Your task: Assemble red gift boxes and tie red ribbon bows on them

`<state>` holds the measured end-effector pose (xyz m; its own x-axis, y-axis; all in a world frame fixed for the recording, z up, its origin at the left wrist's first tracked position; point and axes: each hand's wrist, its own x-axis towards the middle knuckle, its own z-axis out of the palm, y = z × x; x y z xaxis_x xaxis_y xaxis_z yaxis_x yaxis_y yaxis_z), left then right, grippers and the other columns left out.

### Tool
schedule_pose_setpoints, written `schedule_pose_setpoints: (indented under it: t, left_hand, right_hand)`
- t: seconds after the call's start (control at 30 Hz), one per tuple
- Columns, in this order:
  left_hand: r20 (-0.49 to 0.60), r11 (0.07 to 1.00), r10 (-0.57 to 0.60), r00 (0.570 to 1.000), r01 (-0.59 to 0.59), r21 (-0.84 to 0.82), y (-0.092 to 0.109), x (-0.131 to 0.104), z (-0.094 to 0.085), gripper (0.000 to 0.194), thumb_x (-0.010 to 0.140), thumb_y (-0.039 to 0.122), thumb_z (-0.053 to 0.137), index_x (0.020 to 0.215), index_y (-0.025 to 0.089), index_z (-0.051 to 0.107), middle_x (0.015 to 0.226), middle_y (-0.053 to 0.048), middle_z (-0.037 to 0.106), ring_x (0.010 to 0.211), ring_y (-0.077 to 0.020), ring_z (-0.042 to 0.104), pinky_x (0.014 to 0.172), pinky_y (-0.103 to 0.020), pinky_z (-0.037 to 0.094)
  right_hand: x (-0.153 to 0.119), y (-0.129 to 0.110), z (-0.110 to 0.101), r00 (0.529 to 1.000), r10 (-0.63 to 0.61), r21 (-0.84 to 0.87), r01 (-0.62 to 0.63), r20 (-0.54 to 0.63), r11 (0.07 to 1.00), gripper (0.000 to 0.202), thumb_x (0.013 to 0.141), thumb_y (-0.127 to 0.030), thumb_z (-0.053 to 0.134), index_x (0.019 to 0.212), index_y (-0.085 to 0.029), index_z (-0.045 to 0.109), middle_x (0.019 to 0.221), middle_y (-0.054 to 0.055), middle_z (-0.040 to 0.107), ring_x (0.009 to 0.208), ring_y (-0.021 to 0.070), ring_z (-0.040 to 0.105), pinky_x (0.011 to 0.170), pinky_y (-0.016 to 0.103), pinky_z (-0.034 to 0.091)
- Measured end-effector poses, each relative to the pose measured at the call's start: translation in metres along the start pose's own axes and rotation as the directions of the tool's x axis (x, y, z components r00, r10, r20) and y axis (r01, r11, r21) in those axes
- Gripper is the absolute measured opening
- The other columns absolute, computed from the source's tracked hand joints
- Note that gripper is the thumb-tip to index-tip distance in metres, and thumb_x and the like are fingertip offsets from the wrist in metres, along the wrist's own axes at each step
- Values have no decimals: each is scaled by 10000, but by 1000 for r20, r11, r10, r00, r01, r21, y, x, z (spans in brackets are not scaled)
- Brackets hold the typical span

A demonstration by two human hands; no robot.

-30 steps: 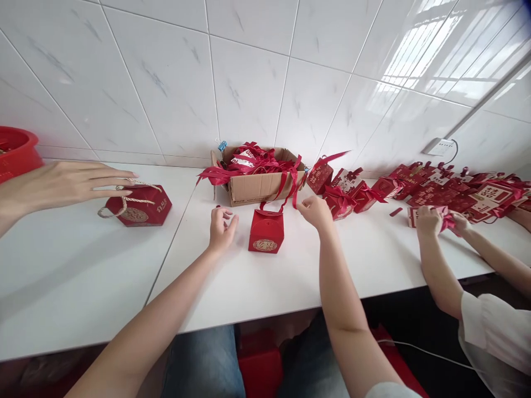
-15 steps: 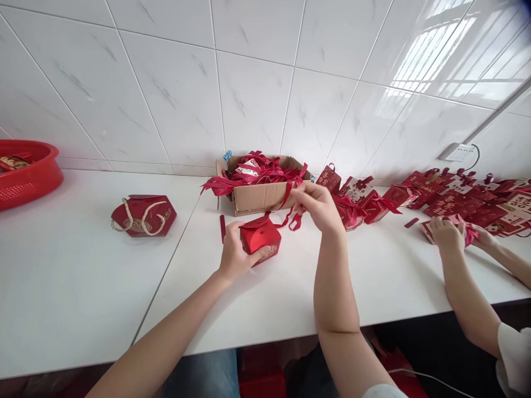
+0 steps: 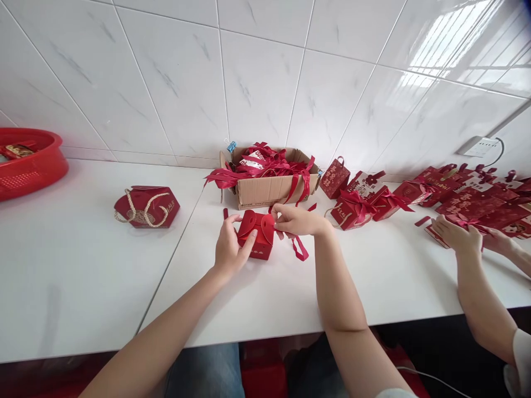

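My left hand (image 3: pixel 233 244) grips a small red gift box (image 3: pixel 260 243) from its left side, the thumb lying across the front. The box stands on the white table with its curved, holed top flaps folded inward. At the box's right edge my right hand (image 3: pixel 295 220) pinches a dark red ribbon (image 3: pixel 300 249), whose looped tail hangs down to the tabletop. Just behind both hands is a cardboard box (image 3: pixel 265 192) heaped with red ribbons (image 3: pixel 277 166).
A red gift box with rope handles (image 3: pixel 147 208) sits to the left, and a red plastic basket (image 3: pixel 35 171) at the far left. Finished-looking red boxes (image 3: pixel 352 210) line the right. A co-worker's hands (image 3: pixel 458 235) handle a ribboned box there.
My right hand has come down and left with the ribbon, from above the table to the gift box's side. The gift box has been turned, so both flap holes now show.
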<state>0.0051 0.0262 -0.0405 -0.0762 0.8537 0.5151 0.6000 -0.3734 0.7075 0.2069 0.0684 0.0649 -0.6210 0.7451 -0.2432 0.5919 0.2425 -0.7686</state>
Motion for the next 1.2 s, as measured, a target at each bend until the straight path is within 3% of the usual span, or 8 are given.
schedule_pose_setpoints:
  t: [0.1,0.47,0.6,0.77,0.9,1.07,1.2]
  left_hand:
    - [7,999,-17,1000,17,-41,-1,1,1,390,880,405,516,1191,203,397,1147,-90,561,679,-137,491,647,-306,459]
    - [28,990,-14,1000,17,-137,-1,0,2,365,895,409,493,1187,221,382,1124,-79,571,726,-151,508,690,-314,458]
    - [14,990,-6,1000,8,-139,-2,0,3,380,891,409,505,1193,223,370,1119,-78,566,725,-150,501,697,-316,458]
    - [10,991,-3,1000,5,-136,-3,0,3,390,891,403,508,1205,220,366,1116,-80,559,717,-146,500,692,-312,459]
    - [13,991,-7,1000,8,-131,-4,-1,3,394,890,405,510,1209,221,370,1118,-80,558,731,-147,509,700,-314,466]
    - [7,991,-5,1000,6,-136,-3,-1,3,391,892,411,504,1207,221,371,1110,-77,552,719,-141,508,683,-304,470]
    - [5,989,-7,1000,8,-146,-1,-1,3,386,892,411,504,1204,226,372,1102,-72,550,701,-133,506,666,-295,473]
  right_hand:
    - [7,0,2,998,40,0,-41,-40,999,166,805,-178,491,822,-235,336,631,-54,614,501,85,470,462,188,372]
    - [13,-6,11,960,128,-106,-158,-251,982,181,779,-230,579,888,-235,435,761,-21,625,604,112,558,499,210,402]
    - [16,-5,12,949,66,-175,-125,-307,977,120,748,-229,612,796,-204,505,854,8,631,693,120,571,542,218,408]
    - [14,-9,10,956,25,-144,-70,-293,987,67,751,-167,569,737,-173,634,784,25,664,725,137,576,597,236,429]
    - [12,-9,9,955,-34,-104,3,-294,995,237,734,-77,530,868,-183,694,885,28,685,762,135,594,659,240,457]
    - [12,-8,11,936,-5,-72,-22,-351,997,285,754,-104,571,1013,-201,644,1056,42,653,753,111,592,635,234,469]
    - [13,-6,12,943,-27,-87,-2,-331,996,356,741,-90,582,1064,-229,630,1163,25,635,805,118,595,655,241,484]
